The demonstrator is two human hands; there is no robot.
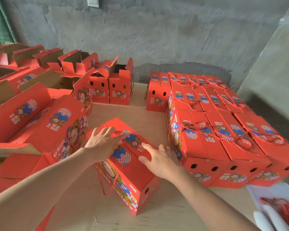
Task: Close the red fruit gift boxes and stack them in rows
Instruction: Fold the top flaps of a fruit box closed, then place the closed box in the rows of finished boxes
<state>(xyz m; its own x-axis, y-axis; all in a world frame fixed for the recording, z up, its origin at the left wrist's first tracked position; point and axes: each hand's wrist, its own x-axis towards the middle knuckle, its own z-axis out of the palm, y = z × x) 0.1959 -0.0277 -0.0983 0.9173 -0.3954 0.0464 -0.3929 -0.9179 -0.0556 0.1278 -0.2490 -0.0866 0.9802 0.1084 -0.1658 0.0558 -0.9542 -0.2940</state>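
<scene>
- Fingers (118,138) of your left hand (105,144) lie spread and nearly straight, flat on the top of the red printed cardboard fruit gift box (133,170); they grip nothing.
- Locate the box: it stands at an angle on the pale plywood bench (140,114). It sits between the open red cardboard boxes (73,62) on your left and the block of closed red gift boxes (223,130) on your right, and is apart from both.
- Step in hand, as judged: pressing the lid flaps shut.
- Press down evenly with both hands so the two top flaps meet along the centre line without bowing.
- Check the far end of the lid. A red flap appears to project beyond your left hand and may need tucking.
- Leave the red twisted cord handle (107,185) hanging free down the near side. Do not trap it under a flap.
- Once shut, lift with both hands and set the box square against the block, vent holes facing as on its neighbours.
- Fingers (149,148) of your right hand (158,160) are extended, not curled. The index tip and thumb rest on the right-hand top flap, pinching nothing that can be seen.
</scene>
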